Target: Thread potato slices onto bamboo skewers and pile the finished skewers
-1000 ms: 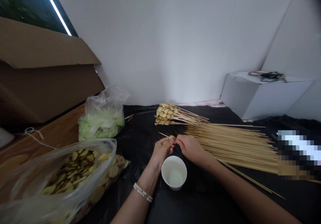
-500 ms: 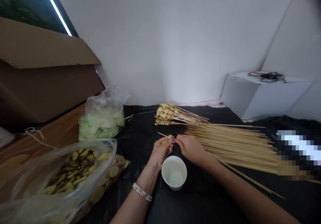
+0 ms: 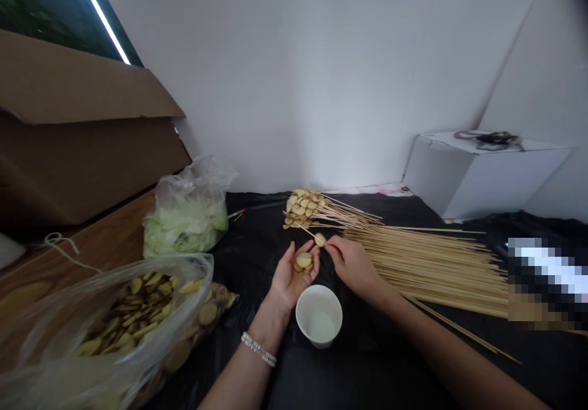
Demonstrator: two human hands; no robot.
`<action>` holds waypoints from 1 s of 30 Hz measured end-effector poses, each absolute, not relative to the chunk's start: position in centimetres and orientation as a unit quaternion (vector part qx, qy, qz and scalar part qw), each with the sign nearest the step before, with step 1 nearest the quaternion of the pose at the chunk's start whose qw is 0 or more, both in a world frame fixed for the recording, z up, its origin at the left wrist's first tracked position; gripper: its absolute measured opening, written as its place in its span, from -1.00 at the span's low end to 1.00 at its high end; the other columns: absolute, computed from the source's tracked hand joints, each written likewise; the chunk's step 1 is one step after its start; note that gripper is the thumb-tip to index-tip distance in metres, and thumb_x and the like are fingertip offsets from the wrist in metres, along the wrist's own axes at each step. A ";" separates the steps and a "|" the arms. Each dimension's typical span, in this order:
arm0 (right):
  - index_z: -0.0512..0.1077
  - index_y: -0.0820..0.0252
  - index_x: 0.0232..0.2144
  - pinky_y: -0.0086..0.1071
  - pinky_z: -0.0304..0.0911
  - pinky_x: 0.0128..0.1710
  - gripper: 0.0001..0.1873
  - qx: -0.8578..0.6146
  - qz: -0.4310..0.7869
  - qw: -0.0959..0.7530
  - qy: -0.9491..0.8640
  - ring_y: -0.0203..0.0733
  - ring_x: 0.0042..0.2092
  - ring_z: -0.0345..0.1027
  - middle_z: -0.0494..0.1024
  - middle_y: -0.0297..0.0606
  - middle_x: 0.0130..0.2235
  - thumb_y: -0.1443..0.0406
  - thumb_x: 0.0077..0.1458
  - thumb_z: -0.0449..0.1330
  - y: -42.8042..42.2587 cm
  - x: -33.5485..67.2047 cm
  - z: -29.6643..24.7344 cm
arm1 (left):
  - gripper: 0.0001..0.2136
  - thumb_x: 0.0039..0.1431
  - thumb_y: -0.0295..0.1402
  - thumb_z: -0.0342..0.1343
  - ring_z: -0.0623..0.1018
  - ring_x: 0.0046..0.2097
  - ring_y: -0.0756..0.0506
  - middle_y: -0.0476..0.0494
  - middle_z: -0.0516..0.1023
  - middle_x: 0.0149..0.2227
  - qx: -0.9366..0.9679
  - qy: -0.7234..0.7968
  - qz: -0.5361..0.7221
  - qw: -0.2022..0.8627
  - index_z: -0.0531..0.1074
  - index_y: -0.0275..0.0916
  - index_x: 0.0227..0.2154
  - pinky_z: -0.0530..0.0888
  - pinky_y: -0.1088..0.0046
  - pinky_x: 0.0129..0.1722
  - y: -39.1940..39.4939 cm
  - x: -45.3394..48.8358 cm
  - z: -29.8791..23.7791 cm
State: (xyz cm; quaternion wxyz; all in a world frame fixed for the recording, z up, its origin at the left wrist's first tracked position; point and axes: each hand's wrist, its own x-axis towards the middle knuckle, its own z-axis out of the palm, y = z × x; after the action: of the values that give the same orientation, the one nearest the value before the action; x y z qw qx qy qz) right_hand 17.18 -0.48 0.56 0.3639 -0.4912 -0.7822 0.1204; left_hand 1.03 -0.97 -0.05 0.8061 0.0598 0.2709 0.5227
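The right hand [image 3: 353, 268] pinches a thin bamboo skewer [image 3: 309, 232] between its fingertips, one pale yellow potato slice [image 3: 320, 239] threaded near them. The left hand [image 3: 288, 285] lies open, palm up, cradling more round yellow slices [image 3: 304, 261]. Just below sits a white paper cup [image 3: 318, 315]; beyond, loaded skewers [image 3: 303, 209] and a fanned pile of bare bamboo skewers [image 3: 427, 269] lie on black plastic sheeting [image 3: 321, 385]. Threading appears to be the step in hand; the next move calls for meeting the skewer's tip with a palm slice.
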 end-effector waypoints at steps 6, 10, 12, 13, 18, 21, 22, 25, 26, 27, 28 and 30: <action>0.41 0.18 -0.38 -0.44 0.10 -0.35 -0.84 -0.474 0.182 0.391 -0.768 -0.26 -0.36 0.32 0.51 -0.29 -0.40 0.36 0.12 0.02 -0.7 16.8 0.5 | -0.67 0.23 -0.35 -0.12 0.55 -0.18 -0.18 -0.38 0.56 -0.22 0.068 0.242 0.508 0.824 0.40 -0.47 -0.10 0.46 0.26 -0.17 -1.1 0.9 -0.4; 0.42 0.17 -0.42 -0.47 0.05 -0.41 -0.94 -0.475 0.207 0.374 -0.769 -0.31 -0.43 0.27 0.47 -0.36 -0.46 0.35 0.02 0.14 -1.1 16.0 0.5 | -0.63 0.25 -0.23 -0.13 0.56 -0.25 -0.16 -0.31 0.57 -0.31 0.104 0.221 0.477 0.844 0.44 -0.43 -0.19 0.44 0.25 -0.15 -1.4 1.2 -0.3; 0.42 0.17 -0.44 -0.48 0.02 -0.42 -0.96 -0.473 0.199 0.357 -0.780 -0.32 -0.44 0.24 0.45 -0.37 -0.48 0.35 -0.02 0.17 -1.2 15.8 0.4 | -0.59 0.25 -0.16 -0.14 0.56 -0.23 -0.17 -0.31 0.57 -0.30 0.118 0.213 0.462 0.853 0.44 -0.42 -0.19 0.43 0.24 -0.15 -1.5 1.3 -0.2; 0.42 0.18 -0.45 -0.48 0.01 -0.42 -0.97 -0.472 0.196 0.349 -0.786 -0.33 -0.45 0.23 0.45 -0.37 -0.48 0.35 -0.02 0.17 -1.3 15.7 0.3 | -0.58 0.25 -0.14 -0.15 0.55 -0.21 -0.18 -0.31 0.57 -0.29 0.122 0.214 0.456 0.855 0.44 -0.41 -0.18 0.43 0.24 -0.15 -1.6 1.3 -0.2; 0.42 0.19 -0.52 -0.47 0.01 -0.45 -0.87 -0.476 0.209 0.335 -0.786 -0.33 -0.45 0.23 0.47 -0.33 -0.47 0.33 0.04 0.13 -1.2 15.9 0.3 | -0.51 0.23 -0.07 -0.16 0.55 -0.21 -0.18 -0.35 0.56 -0.27 0.128 0.232 0.452 0.852 0.44 -0.43 -0.16 0.45 0.25 -0.16 -1.7 1.3 0.1; 0.44 0.18 -0.46 -0.47 0.07 -0.40 -0.84 -0.471 0.236 0.355 -0.772 -0.31 -0.41 0.29 0.51 -0.32 -0.42 0.32 0.09 0.08 -0.9 16.3 0.5 | -0.55 0.21 -0.08 -0.09 0.56 -0.25 -0.13 -0.33 0.56 -0.28 0.139 0.239 0.462 0.843 0.45 -0.42 -0.17 0.48 0.31 -0.21 -1.7 1.5 0.2; 0.43 0.18 -0.45 -0.47 0.08 -0.39 -0.84 -0.474 0.238 0.360 -0.767 -0.30 -0.40 0.29 0.51 -0.32 -0.42 0.31 0.10 0.07 -0.8 16.5 0.6 | -0.59 0.20 -0.11 -0.04 0.56 -0.27 -0.10 -0.30 0.56 -0.29 0.141 0.247 0.466 0.838 0.45 -0.40 -0.18 0.49 0.35 -0.23 -1.6 1.6 0.2; 0.40 0.18 -0.51 -0.47 0.07 -0.42 -0.81 -0.489 0.228 0.361 -0.761 -0.30 -0.44 0.27 0.48 -0.34 -0.48 0.29 0.10 0.08 -0.6 16.9 0.9 | -0.78 0.11 -0.31 0.15 0.54 -0.39 0.01 -0.17 0.56 -0.39 0.150 0.316 0.491 0.798 0.48 -0.36 -0.25 0.49 0.53 -0.34 -1.6 2.0 -0.1; 0.39 0.18 -0.53 -0.47 0.05 -0.44 -0.81 -0.493 0.224 0.359 -0.760 -0.31 -0.46 0.25 0.47 -0.35 -0.50 0.28 0.10 0.09 -0.6 17.0 0.9 | -0.84 0.06 -0.40 0.20 0.53 -0.44 0.04 -0.13 0.55 -0.43 0.159 0.346 0.499 0.778 0.49 -0.36 -0.29 0.48 0.60 -0.40 -1.6 2.1 -0.2; 0.38 0.18 -0.54 -0.47 0.04 -0.46 -0.81 -0.496 0.220 0.358 -0.759 -0.31 -0.47 0.23 0.45 -0.36 -0.52 0.27 0.09 0.10 -0.6 17.0 1.0 | -0.87 0.02 -0.47 0.22 0.51 -0.48 0.07 -0.10 0.53 -0.48 0.170 0.373 0.506 0.759 0.49 -0.36 -0.33 0.45 0.65 -0.46 -1.6 2.2 -0.3; 0.38 0.18 -0.55 -0.47 0.02 -0.47 -0.81 -0.500 0.216 0.357 -0.758 -0.32 -0.49 0.21 0.44 -0.37 -0.54 0.26 0.08 0.12 -0.6 17.0 1.1 | -0.89 -0.01 -0.51 0.24 0.49 -0.53 0.09 -0.08 0.52 -0.51 0.183 0.394 0.511 0.741 0.49 -0.37 -0.37 0.42 0.69 -0.53 -1.6 2.3 -0.4; 0.37 0.18 -0.55 -0.47 0.00 -0.49 -0.81 -0.505 0.210 0.358 -0.757 -0.32 -0.50 0.19 0.42 -0.38 -0.55 0.25 0.06 0.13 -0.7 17.0 1.2 | -0.91 -0.04 -0.54 0.25 0.45 -0.58 0.11 -0.06 0.50 -0.56 0.200 0.418 0.516 0.720 0.49 -0.38 -0.42 0.37 0.72 -0.62 -1.6 2.4 -0.4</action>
State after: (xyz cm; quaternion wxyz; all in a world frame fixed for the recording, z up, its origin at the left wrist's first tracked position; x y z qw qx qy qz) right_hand 17.02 -0.67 1.16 0.3582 -0.5047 -0.7569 0.2098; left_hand 2.44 -1.59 -0.43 0.7204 0.2004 0.4178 0.5160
